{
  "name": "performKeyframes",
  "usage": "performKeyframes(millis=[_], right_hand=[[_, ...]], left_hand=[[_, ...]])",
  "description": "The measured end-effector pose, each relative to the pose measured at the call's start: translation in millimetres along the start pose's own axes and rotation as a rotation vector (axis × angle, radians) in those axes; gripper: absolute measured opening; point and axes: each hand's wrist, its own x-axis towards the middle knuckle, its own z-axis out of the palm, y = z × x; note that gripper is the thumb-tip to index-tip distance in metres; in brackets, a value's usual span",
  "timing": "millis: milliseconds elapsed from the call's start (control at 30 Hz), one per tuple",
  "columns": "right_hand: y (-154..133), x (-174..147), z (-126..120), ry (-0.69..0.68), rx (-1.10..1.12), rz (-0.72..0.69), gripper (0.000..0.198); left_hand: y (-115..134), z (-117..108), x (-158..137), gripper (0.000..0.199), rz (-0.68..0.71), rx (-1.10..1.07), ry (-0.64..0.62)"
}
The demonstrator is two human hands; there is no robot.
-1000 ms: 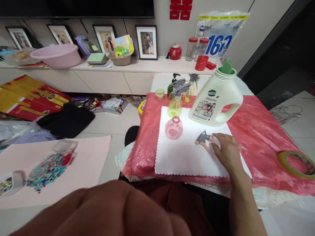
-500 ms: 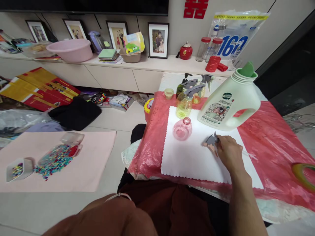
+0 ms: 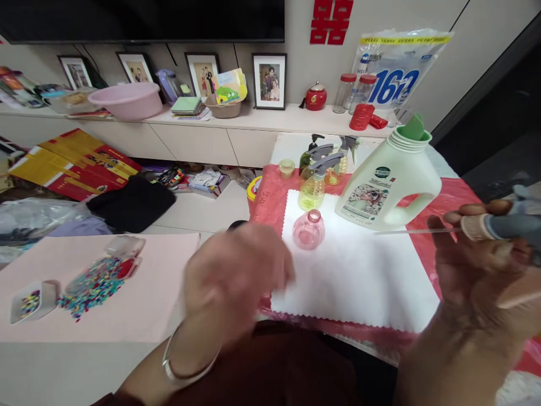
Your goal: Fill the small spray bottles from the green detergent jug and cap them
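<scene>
At the right edge my right hand (image 3: pixel 477 265) is closed round a grey spray nozzle (image 3: pixel 502 226), palm turned up, its thin tube pointing left over the white sheet (image 3: pixel 355 276). Smeared by motion, my left hand (image 3: pixel 236 276) hovers left of the sheet; its fingers do not show clearly. A pink bottle (image 3: pixel 309 230) with an uncovered neck stands on the sheet. Behind it is a yellow spray bottle (image 3: pixel 311 193) with a grey trigger head. The large pale green jug (image 3: pixel 386 183) stands at the sheet's back right, a green piece in its mouth.
Red plastic film (image 3: pixel 270 203) covers the table. More spray bottles, a dark pump bottle (image 3: pixel 305 160) and a small cup (image 3: pixel 286 168) stand at the back. To the left, a pink board (image 3: pixel 152 293) bears scattered beads (image 3: pixel 99 285) and a small box (image 3: pixel 47 299).
My right hand has lifted the spray nozzle off the sheet and brought it right and closer, turning palm up. My left hand has come into view from below.
</scene>
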Motion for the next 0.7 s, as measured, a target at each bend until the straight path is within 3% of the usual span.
performKeyframes(millis=[67, 233, 300, 367, 500, 567, 700], right_hand=[[-3.9, 8.6, -5.2, -0.031, 0.053, 0.052, 0.051], [10.2, 10.4, -16.1, 0.110, 0.179, 0.120, 0.062], [16.4, 7.5, -19.6, 0.105, 0.173, 0.100, 0.055], [18.8, 5.2, -23.8, 0.058, 0.154, 0.041, 0.045], [16.8, 4.7, -33.7, 0.089, 0.145, -0.020, 0.039], [16.6, 4.9, -36.9, 0.134, 0.138, -0.023, 0.040], [20.6, 3.1, -38.2, 0.139, 0.153, -0.018, 0.038]], left_hand=[[-26.7, 7.7, 9.6, 0.037, -0.100, 0.066, -0.010], [-108.8, 30.0, -0.3, 0.123, -0.456, 0.260, -0.113], [-130.7, 39.0, -5.2, 0.134, -0.519, 0.263, -0.123], [-142.6, 46.0, -5.1, 0.130, -0.517, 0.271, -0.105], [-146.4, 49.5, 5.6, 0.096, -0.546, 0.235, -0.034], [-143.9, 46.8, 11.8, 0.086, -0.597, 0.114, -0.009], [-137.5, 40.4, 20.8, 0.083, -0.622, -0.159, -0.006]])
